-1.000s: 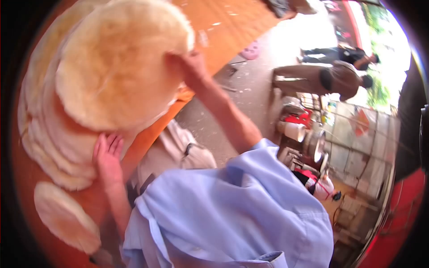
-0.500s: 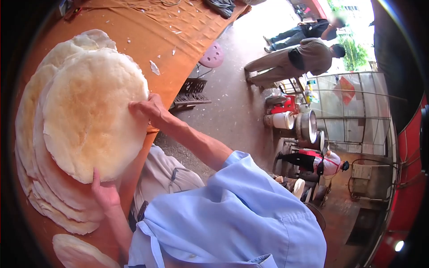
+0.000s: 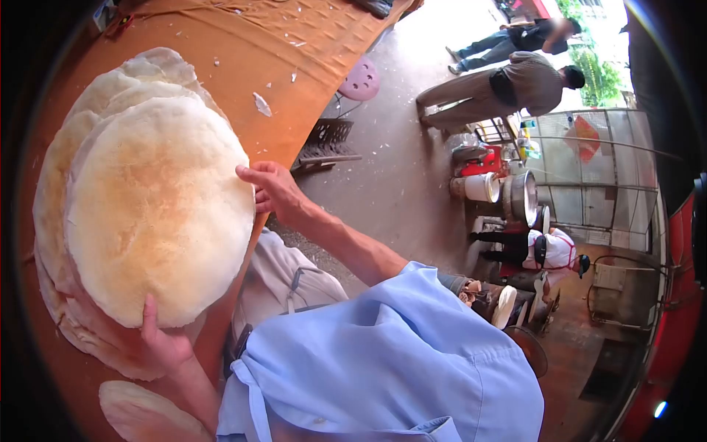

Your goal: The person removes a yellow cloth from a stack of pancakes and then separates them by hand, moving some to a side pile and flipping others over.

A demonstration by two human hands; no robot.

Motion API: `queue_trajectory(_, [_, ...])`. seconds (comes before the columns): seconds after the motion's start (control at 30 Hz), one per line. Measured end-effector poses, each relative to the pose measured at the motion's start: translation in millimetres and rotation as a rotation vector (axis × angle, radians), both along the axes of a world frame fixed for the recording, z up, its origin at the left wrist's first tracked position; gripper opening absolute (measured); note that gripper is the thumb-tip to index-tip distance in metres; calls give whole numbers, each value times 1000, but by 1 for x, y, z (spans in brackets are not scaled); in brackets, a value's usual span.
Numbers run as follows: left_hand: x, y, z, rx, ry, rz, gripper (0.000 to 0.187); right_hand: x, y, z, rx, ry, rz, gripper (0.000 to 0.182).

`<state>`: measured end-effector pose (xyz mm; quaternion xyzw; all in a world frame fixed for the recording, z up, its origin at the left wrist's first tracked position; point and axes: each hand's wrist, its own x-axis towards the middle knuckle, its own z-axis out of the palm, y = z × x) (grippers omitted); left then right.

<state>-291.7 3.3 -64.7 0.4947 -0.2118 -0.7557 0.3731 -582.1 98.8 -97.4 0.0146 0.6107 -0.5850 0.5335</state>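
A large round flatbread (image 3: 162, 210), pale with browned patches, lies tilted over a stack of similar flatbreads (image 3: 55, 177). My left hand (image 3: 168, 348) grips its lower edge, thumb on top and the other fingers hidden underneath. At the bread's right edge is my right hand (image 3: 274, 193), its thumb tip at the rim and its fingers spread apart beside the edge. Another flatbread (image 3: 147, 414) lies partly visible below my left forearm.
An orange cloth (image 3: 294, 88) covers the table, with white scraps scattered on it. Beyond its edge stand a pink stool (image 3: 360, 79) and a dark slatted bench (image 3: 331, 141). Several people stand farther off, near pots (image 3: 524, 197) and a white bucket (image 3: 482, 187).
The top flatbread has shifted slightly down over the stack, with my left hand at its edge. My right hand has loosened and drawn back right, its thumb now at the rim.
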Motion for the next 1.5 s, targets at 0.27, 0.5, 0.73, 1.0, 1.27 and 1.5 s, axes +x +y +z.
queue_trajectory(0.27, [54, 0, -6, -143, -87, -69, 58, 1, -13, -14, -271, -345, -38, 49])
queue_trajectory(0.5, [87, 8, -66, -80, -241, -170, 59, 2, -36, -11, -99, -195, 172, 43])
queue_trajectory(0.73, [82, -10, -76, -61, -78, 256, 44, 2, -55, -15, -219, 93, 382, 30])
queue_trajectory(1.0, [53, -12, -75, -212, -376, 317, 45, 3, -66, -38, -98, 61, 382, 23])
queue_trajectory(1.27, [61, -13, -57, -112, -103, 356, 32, -12, -91, 26, -34, 436, 308, 31])
queue_trajectory(1.5, [119, -28, 11, -348, -126, 459, 39, 56, -159, 155, -292, 746, 607, 44])
